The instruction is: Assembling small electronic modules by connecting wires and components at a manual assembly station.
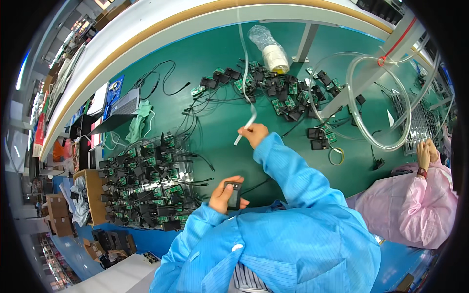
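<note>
My left hand (223,198) is wrapped round a small black plastic case (234,196), held low over the bench close to my body. A black cable (257,185) runs near the case; whether it joins the case, I cannot tell. Farther out, the fingers of my right hand (255,134) are closed on a thin whitish hose (246,94) that hangs down from above. Its pale end (237,142) sticks out below my fingers, apart from the case. Beyond that hand lies a heap of black cases and green circuit boards (288,93).
At left, a tray (187,168) carries rows of boards and cabled black parts. A laptop (124,105) and green cloth (140,122) lie behind it. Clear tubing (352,102) loops beside a post at right. A plastic-wrapped roll (275,57) stands at the back. A co-worker in pink (415,205) sits at right.
</note>
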Available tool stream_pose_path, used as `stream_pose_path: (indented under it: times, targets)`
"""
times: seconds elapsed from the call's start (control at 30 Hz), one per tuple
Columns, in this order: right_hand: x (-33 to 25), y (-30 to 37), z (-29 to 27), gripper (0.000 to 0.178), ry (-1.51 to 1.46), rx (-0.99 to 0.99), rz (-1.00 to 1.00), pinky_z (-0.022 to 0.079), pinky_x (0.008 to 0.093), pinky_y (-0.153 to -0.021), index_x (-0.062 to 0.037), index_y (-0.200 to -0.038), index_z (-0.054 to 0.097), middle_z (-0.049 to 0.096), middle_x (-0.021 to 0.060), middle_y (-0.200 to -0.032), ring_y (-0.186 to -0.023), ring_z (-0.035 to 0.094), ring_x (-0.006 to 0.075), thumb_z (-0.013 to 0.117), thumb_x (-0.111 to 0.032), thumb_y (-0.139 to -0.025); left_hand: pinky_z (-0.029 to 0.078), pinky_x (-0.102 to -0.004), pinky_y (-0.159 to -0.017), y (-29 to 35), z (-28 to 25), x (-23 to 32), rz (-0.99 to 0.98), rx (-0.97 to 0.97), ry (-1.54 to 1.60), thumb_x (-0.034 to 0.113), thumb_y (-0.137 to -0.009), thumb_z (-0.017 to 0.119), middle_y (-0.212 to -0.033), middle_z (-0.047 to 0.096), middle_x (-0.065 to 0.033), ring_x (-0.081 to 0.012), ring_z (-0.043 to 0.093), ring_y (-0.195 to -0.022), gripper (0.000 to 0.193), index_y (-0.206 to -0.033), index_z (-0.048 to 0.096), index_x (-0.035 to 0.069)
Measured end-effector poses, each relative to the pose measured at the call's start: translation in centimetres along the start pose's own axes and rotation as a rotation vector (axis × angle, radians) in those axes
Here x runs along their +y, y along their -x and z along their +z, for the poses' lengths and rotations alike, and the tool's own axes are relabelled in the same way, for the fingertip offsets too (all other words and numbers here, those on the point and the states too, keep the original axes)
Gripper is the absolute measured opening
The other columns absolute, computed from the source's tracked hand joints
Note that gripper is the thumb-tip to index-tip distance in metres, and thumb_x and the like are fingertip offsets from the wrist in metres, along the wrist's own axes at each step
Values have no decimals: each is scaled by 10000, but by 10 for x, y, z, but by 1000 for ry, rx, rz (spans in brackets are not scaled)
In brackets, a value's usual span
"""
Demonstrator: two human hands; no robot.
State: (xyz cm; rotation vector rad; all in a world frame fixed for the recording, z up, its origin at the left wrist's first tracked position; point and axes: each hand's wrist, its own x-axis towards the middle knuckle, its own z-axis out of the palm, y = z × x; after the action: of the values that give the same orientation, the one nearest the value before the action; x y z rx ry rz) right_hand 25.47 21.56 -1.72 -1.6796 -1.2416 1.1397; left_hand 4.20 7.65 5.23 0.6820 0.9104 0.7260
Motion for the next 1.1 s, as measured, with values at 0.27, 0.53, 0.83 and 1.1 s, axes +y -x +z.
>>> stream_pose_path:
  times: [0.27, 0.53, 0.83, 1.1]
  targets:
    - [-44, 123, -22, 182, -447, 89, -40, 383, 195, -553, 2, -993, 723, 621, 9, -698, -615, 488, 76, 692, -96, -842, 591, -344, -615, 9, 28, 20, 5, -121, -94, 243, -1004, 476, -1213, 522, -217, -318, 695, -744, 503, -1431, 335, 18]
    - [-40, 185, -35, 236, -514, 69, -84, 364, 176, -545, -8, -1080, 694, 621, 26, -757, -626, 493, 66, 681, -109, -867, 582, -325, -620, 42, 35, 17, 70, -216, -130, 196, -991, 497, -1194, 521, -185, -302, 696, -758, 492, -1425, 347, 20]
    - [-92, 228, -89, 405, 9, 47, -568, 449, 296, -775, -56, -1224, 604, 657, 62, -872, -760, 574, 176, 651, -92, -824, 555, -269, -647, 88, 37, 54, 109, -306, -574, 39, -944, 501, -1345, 478, -92, -229, 681, -795, 444, -1381, 421, 39]
    - [-117, 196, -62, 335, 468, -536, -1086, 390, 424, -1010, -91, -1115, 640, 674, 34, -876, -857, 605, 230, 651, -101, -781, 536, -236, -656, 107, 36, 67, 164, -493, -834, -51, -908, 485, -1383, 443, -86, -197, 669, -814, 460, -1356, 460, 48]
